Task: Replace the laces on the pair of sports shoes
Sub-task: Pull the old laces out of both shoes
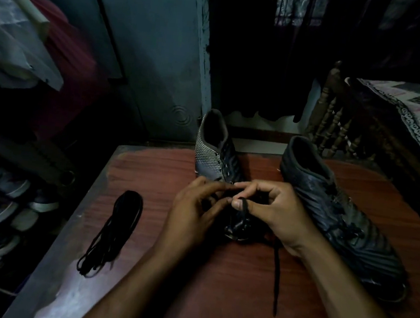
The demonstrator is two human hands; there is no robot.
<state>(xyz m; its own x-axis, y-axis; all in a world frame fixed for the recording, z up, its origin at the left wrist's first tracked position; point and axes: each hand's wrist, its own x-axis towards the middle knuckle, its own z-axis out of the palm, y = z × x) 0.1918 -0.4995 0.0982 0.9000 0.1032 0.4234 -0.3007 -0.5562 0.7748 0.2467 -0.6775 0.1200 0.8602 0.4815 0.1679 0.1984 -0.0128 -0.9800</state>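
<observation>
The shoe being worked on (219, 157) stands on the wooden table (217, 282), heel away from the person, its toe end hidden under both hands. Several upper eyelets show bare. The right hand (272, 216) pinches a black lace (275, 272) between thumb and forefinger; the lace's free end trails toward the person across the tabletop. The left hand (196, 214) has its fingers curled at the eyelet row; what it holds, if anything, cannot be told in this light. Judgement: threading is at the lower eyelets. Advised: keep the tip pinched close to its end, steady the eyelet flap with the other hand, and even both lace ends before climbing. The second shoe (339, 215) lies just right, apparently laced. A bundled lace (115, 229) lies well left.
</observation>
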